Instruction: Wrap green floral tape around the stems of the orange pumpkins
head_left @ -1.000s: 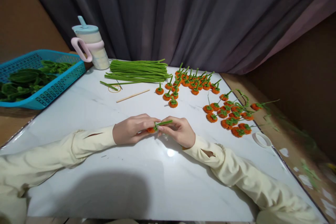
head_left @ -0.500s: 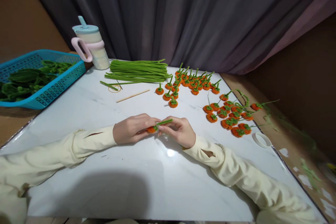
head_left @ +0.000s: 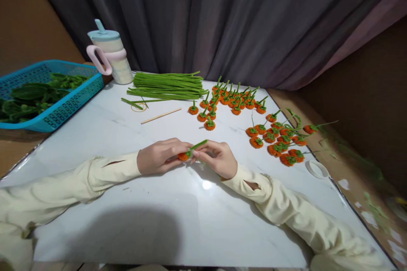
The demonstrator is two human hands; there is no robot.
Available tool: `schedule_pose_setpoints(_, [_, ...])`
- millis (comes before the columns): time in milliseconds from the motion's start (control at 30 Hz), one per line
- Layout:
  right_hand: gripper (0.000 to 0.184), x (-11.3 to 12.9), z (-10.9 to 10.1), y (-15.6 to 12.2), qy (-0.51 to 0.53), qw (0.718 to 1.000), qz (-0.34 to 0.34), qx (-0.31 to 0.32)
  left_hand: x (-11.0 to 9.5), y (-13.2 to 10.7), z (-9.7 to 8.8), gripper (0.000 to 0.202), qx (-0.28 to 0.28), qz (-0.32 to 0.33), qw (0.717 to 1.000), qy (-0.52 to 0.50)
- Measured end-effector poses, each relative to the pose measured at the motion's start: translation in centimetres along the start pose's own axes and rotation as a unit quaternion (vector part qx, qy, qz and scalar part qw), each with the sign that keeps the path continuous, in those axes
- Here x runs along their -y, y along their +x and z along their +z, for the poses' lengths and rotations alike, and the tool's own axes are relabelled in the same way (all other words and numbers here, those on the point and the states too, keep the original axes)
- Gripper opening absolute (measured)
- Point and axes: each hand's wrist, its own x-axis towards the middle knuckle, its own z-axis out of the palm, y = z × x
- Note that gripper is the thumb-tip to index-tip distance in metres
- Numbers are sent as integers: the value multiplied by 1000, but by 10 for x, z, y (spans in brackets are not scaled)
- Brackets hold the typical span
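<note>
Between the fingers of my left hand [head_left: 162, 155] is a small orange pipe-cleaner pumpkin [head_left: 183, 156], partly covered by them. Its green stem [head_left: 199, 145] sticks up to the right. My right hand [head_left: 219, 159] is closed, with thumb and forefinger pinching at the green base of that stem. Both hands are just above the white table, their fingertips nearly meeting. Beyond them stand similar finished pumpkins [head_left: 209, 124] with upright green stems. More pumpkins with thin wire ends [head_left: 269, 137] lie to the right of my right hand.
A bundle of green pipe cleaners [head_left: 168, 84] lies at the back, with a wooden stick [head_left: 161, 116] and a rubber band [head_left: 139, 110] before it. A tumbler [head_left: 117, 59] and a blue basket [head_left: 73, 103] of green pieces stand left. A tape roll [head_left: 317, 169] lies right.
The pumpkin's green stem has tilted more upright, and my right thumb and forefinger have shifted slightly to its base. My left hand has hardly moved.
</note>
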Motion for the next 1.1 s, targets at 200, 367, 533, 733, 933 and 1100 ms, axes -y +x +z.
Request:
schedule_pose_setpoints(200, [17, 1, 0, 1, -7, 1000, -9, -4, 1, 0, 0, 42, 14, 2, 1000, -4])
schedule_pose_setpoints(367, [15, -1, 0, 0, -4, 1000, -9, -3, -1, 0, -1, 41, 17, -8, 1000, -3])
schedule_pose_setpoints(533, [13, 0, 1, 0, 4, 1000, -8, 1, -1, 1, -1, 42, 15, -9, 1000, -4])
schedule_pose_setpoints(733, [13, -1, 1, 0, 6, 1000, -4, 1, -2, 2, -2, 36, 16, -16, 1000, -8])
schedule_pose_setpoints(933, [13, -2, 0, 0, 7, 1000, -3, -3, -6, 5, -2, 26, -20, -45, 998, -33])
schedule_pose_setpoints(1100, [14, -3, -1, 1, 2, 1000, -5, -10, -12, 7, -2, 16, -40, -148, 987, -40])
